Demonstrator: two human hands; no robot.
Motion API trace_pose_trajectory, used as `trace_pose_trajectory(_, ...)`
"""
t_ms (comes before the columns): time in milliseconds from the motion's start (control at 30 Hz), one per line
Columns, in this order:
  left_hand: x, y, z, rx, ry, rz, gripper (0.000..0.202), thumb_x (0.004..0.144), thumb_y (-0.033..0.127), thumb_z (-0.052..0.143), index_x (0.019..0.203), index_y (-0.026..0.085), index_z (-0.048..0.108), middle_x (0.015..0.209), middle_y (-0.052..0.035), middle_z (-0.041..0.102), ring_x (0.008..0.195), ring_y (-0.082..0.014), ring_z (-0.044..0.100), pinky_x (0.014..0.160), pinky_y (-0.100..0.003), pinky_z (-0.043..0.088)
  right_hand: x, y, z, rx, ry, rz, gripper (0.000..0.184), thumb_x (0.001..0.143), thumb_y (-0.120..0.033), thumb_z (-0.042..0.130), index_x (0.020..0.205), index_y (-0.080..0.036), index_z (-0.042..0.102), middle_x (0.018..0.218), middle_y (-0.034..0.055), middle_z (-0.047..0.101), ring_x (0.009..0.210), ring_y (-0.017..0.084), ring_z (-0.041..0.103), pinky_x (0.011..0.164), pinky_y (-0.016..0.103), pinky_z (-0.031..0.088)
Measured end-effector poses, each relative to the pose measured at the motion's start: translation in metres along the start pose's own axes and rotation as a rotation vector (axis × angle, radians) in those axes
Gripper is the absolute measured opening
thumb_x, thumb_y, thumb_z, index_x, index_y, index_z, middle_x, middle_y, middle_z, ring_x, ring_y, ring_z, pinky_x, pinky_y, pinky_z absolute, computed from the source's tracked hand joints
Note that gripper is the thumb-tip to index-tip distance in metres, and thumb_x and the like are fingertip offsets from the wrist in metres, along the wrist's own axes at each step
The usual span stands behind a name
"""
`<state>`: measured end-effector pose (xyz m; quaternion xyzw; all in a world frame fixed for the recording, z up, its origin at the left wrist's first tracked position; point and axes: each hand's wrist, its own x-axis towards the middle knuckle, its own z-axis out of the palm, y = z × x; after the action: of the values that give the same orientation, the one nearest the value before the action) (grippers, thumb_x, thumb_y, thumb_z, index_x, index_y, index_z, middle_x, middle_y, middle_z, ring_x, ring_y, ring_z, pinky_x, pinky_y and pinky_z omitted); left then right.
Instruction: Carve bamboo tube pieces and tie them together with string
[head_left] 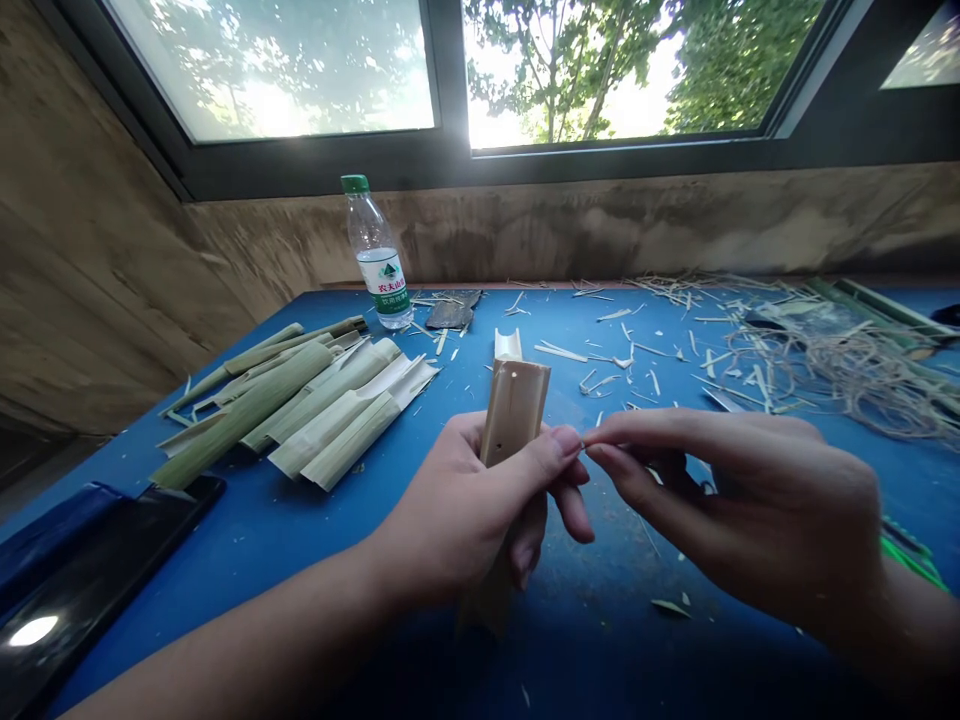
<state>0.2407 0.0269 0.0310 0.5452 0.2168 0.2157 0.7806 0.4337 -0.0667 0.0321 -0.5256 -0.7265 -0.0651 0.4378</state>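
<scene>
My left hand (480,500) is closed around a split bamboo piece (516,400), held upright over the table with its hollow side towards me. A small dark hole shows low on its inner face. Behind its top edge stands a paler bamboo end (508,345); I cannot tell whether it is a separate piece. My right hand (735,500) pinches thumb and forefinger together right at my left thumb tip. Whatever sits in that pinch is too small to name.
Split bamboo pieces (300,400) lie in a pile at the left, beside a dark glossy phone-like slab (90,600). A water bottle (381,265) stands behind them. Tangled twine (847,370) and bamboo shavings (562,352) litter the blue table (360,620) at the right and back.
</scene>
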Motion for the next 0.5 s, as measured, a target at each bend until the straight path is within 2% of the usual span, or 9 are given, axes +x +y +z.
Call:
trace_pose_trajectory(133, -0.0029, 0.0024, 0.0022, 0.013, 0.03, 0.043, 0.026, 0.099, 0.039, 0.084, 0.093, 0.016, 0.072, 0.078, 0.0006, 0.076, 0.041, -0.0036, 0.052, 0.042, -0.015, 0.05, 0.0002, -0.0033, -0.0005, -0.004, -0.002, 0.024, 0.014, 0.102, -0.016, 0.074, 0.101, -0.029, 0.078, 0.071, -0.009, 0.073, 0.047, 0.006, 0.05, 0.051, 0.022, 0.044)
trace_pose_trajectory(300, -0.005, 0.0044, 0.0031, 0.009, 0.068, 0.059, 0.023, 0.089, 0.028, 0.092, 0.093, 0.015, 0.074, 0.077, -0.0008, 0.078, 0.04, -0.0043, 0.054, 0.04, -0.014, 0.048, 0.0008, -0.0071, -0.0027, 0.065, 0.002, 0.095, 0.015, 0.099, -0.015, 0.076, 0.097, -0.03, 0.079, 0.067, -0.0108, 0.071, 0.045, 0.005, 0.05, 0.048, 0.019, 0.043)
trace_pose_trajectory(400, -0.0056, 0.0044, 0.0015, 0.007, 0.055, 0.059, 0.024, 0.087, 0.028, 0.095, 0.095, 0.015, 0.076, 0.081, -0.0027, 0.081, 0.042, -0.0052, 0.057, 0.04, -0.014, 0.048, 0.0016, -0.0087, -0.0028, 0.111, -0.004, 0.146, 0.014, 0.097, -0.016, 0.077, 0.097, -0.03, 0.079, 0.068, -0.01, 0.073, 0.048, 0.006, 0.056, 0.047, 0.019, 0.043)
trace_pose_trajectory(500, -0.005, 0.0048, 0.0003, -0.001, 0.035, 0.046, 0.034, 0.091, 0.04, 0.091, 0.112, 0.018, 0.077, 0.083, -0.0031, 0.082, 0.04, -0.0063, 0.057, 0.04, -0.016, 0.049, 0.0035, -0.0096, -0.0027, 0.094, 0.026, 0.153, 0.012, 0.096, -0.017, 0.079, 0.095, -0.028, 0.079, 0.07, -0.0075, 0.075, 0.05, 0.007, 0.059, 0.047, 0.02, 0.045)
